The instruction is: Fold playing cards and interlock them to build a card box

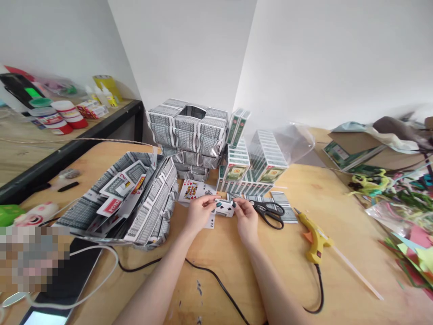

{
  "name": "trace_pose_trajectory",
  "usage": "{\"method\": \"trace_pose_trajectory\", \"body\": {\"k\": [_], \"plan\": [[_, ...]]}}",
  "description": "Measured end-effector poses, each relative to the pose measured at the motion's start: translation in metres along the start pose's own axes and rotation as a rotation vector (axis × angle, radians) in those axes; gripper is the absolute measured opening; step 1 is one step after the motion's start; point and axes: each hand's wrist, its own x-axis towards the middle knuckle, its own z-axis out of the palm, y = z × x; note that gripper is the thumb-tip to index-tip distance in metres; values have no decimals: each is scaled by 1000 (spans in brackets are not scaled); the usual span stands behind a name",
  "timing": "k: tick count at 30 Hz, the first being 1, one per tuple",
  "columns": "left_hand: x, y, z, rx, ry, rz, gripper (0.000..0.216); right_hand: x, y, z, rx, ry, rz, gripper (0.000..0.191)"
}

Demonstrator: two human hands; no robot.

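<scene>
Between both hands is a playing card (224,208) with black spade pips, its ends bent or folded. My left hand (200,212) pinches its left end, and my right hand (246,219) grips the right end. Flat on the table just beyond my left hand lie loose playing cards (190,190), a king and an ace among them. A two card (211,222) shows partly beneath the held one. Black-handled scissors (272,214) rest right beside my right hand, over some patterned grey cards (287,208).
A basket (165,212) made of folded cards holds loose cards at left. Behind stands a larger folded-card structure (189,131), beside stacked card boxes (267,158). A yellow glue gun (317,239) with a glue stick lies at right. A black cable (216,277) crosses the table.
</scene>
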Motion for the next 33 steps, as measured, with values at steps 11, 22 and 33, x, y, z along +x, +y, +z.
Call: {"method": "trace_pose_trajectory", "body": {"k": [11,22,33], "plan": [[1,-5,9,-294,139,-157,18,-1,-5,6,118,-86,58,26],[-13,5,14,4,-72,30,14,-1,-5,3,239,-133,160,21],[-14,5,10,160,123,130,22,-7,-8,6,116,-292,191,24]]}}
